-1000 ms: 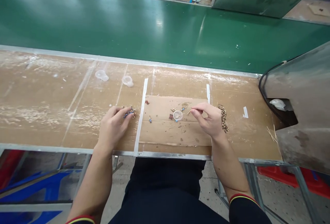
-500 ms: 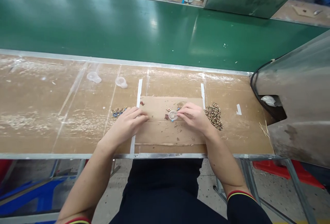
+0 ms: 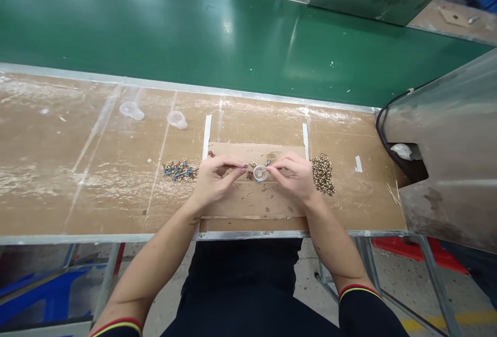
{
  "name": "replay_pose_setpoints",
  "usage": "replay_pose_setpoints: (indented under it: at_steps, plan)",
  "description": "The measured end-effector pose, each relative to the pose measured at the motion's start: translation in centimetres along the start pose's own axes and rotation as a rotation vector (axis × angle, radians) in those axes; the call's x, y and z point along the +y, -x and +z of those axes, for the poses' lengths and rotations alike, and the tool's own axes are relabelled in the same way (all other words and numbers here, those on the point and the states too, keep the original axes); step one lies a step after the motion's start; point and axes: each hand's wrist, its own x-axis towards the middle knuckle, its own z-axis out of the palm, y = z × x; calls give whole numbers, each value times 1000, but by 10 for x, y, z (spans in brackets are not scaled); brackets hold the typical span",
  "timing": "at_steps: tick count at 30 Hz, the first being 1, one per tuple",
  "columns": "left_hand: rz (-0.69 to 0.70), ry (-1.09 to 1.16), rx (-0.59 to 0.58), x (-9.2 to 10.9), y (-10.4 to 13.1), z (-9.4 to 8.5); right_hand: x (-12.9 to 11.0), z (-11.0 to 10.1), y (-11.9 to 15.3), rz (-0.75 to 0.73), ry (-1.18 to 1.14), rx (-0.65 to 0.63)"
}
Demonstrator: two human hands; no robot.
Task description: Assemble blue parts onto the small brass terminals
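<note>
Above the card (image 3: 248, 205), a part (image 3: 246, 166) is pinched in the left hand (image 3: 216, 179) beside the dish (image 3: 256, 176) and a stick (image 3: 264, 171) in the right hand (image 3: 296, 177) over it, the blue pile (image 3: 179, 171) and brass pile (image 3: 322, 174) being set either side (seemingly for easy reach).

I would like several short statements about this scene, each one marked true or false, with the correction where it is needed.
1. The right hand holds a thin stick at the cup on the cardboard. True.
2. The blue pile lies right of the cup. False: the blue pile is left of it.
3. The gold pile lies right of the right hand. True.
4. The tape strips are black. False: the tape strips are white.
5. The left hand pinches a small part. True.
</note>
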Motion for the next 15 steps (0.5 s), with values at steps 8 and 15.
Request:
replay_pose_setpoints:
  at_steps: [8,15]
  plan:
    - [-73,114,-81,8,7,14,-13,-11,-1,4,-129,383]
    - [-24,112,-138,5,12,19,-21,-7,-1,-24,-137,286]
